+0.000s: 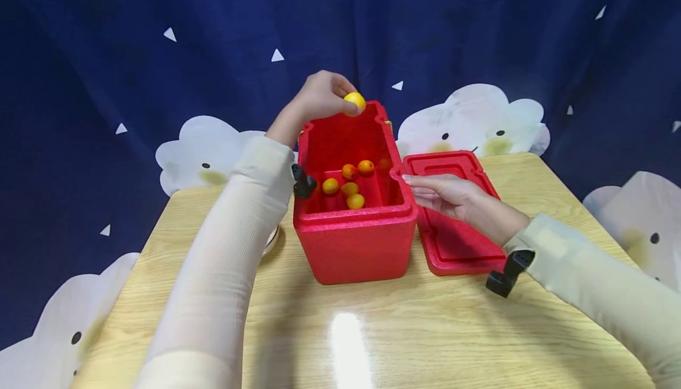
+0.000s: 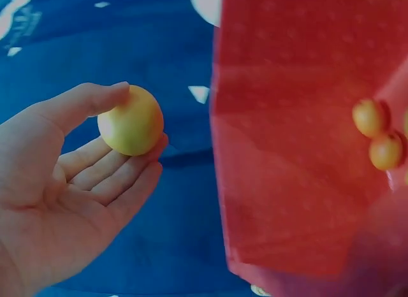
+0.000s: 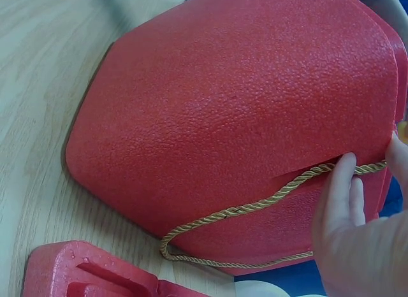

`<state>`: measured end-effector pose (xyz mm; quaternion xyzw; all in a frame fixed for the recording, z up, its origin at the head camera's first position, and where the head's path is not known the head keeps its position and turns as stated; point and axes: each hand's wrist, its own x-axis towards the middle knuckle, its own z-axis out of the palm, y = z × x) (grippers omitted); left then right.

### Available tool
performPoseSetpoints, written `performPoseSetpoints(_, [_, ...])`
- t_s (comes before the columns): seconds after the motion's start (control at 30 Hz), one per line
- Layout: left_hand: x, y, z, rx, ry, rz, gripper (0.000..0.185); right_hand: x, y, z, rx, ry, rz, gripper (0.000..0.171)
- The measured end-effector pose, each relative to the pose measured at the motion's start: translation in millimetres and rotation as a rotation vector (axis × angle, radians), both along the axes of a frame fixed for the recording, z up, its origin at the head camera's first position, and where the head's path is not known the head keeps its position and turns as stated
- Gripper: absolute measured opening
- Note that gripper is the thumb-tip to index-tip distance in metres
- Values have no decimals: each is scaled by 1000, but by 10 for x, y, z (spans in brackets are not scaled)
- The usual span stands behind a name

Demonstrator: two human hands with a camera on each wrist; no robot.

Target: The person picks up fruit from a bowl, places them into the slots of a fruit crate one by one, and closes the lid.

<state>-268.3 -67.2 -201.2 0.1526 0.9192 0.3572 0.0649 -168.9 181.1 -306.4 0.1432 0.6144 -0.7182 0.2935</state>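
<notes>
My left hand pinches a small round yellow-orange fruit between thumb and fingers, above the far end of a deep red foam box. In the left wrist view, the fruit lies against the fingertips, beside the box wall. Several small orange fruits lie on the box floor. The right hand grips the box's right rim. Its thumb is at the rim and its fingers rest along the outer wall, near a gold rope, as the right wrist view shows.
A red lid lies on the wooden table right of the box. A pale round dish shows partly behind the left sleeve. A dark blue curtain with white cloud shapes hangs behind.
</notes>
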Motion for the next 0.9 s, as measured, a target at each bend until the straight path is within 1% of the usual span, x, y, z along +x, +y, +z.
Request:
performPoseSetpoints(0.13, [-80,20,-58,-75,-56,47,35,2,-20,13,8,-4,0,12])
performPoseSetpoints(0.23, [-110,39,-71,-160,-102,92,34,6,-31,18,5,-5,3,12])
performPoseSetpoints(0.37, [-102,77,-52,-345,-150,123,38,14,-38,19,4,-9,9,12])
performPoseSetpoints(0.4, [-93,90,-43,-391,-162,119,41,16,-39,20,10,-8,11,15])
performPoseSetpoints(0.43, [-78,102,-29,-434,-174,114,44,17,-40,22,15,-11,11,22])
performPoseSetpoints(0.5, [-43,123,9,-512,-183,92,47,21,-41,33,29,-12,12,43])
performPoseSetpoints(0.53, [-20,126,32,-526,-182,80,48,22,-41,37,36,-11,14,54])
performPoseSetpoints(0.6, [27,110,78,-526,-165,66,48,24,-40,44,44,-8,14,73])
performPoseSetpoints(0.67, [82,55,112,-484,-136,66,47,28,-36,45,48,-3,15,75])
performPoseSetpoints(0.73, [131,-45,121,-413,-97,63,47,28,-32,36,48,0,13,75])
performPoseSetpoints(0.8, [170,-172,94,-334,-62,63,46,27,-26,28,46,-2,9,74])
performPoseSetpoints(0.9, [223,-384,-7,-230,9,67,41,25,-11,20,48,-3,8,74])
